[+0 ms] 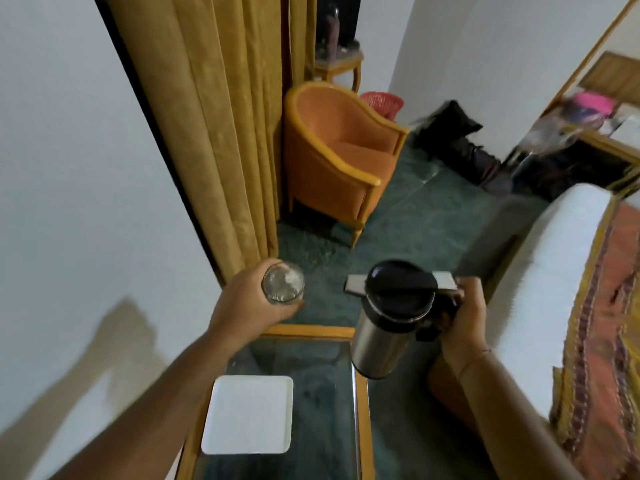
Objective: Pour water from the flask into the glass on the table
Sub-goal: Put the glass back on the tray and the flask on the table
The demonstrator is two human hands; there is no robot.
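Glass-topped table (360, 393) sits near, white tray (247, 414) on it. Right hand (464, 320) grips flask (384, 327) by its handle (lid on); left hand (249, 303) wraps glass (283, 282). Both airborne past the far edge: any spill hits carpet (408, 216).

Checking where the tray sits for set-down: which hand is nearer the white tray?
Left. The left hand, gripping the glass, is just beyond the white tray; the right hand, holding the flask, is farther off to its right.
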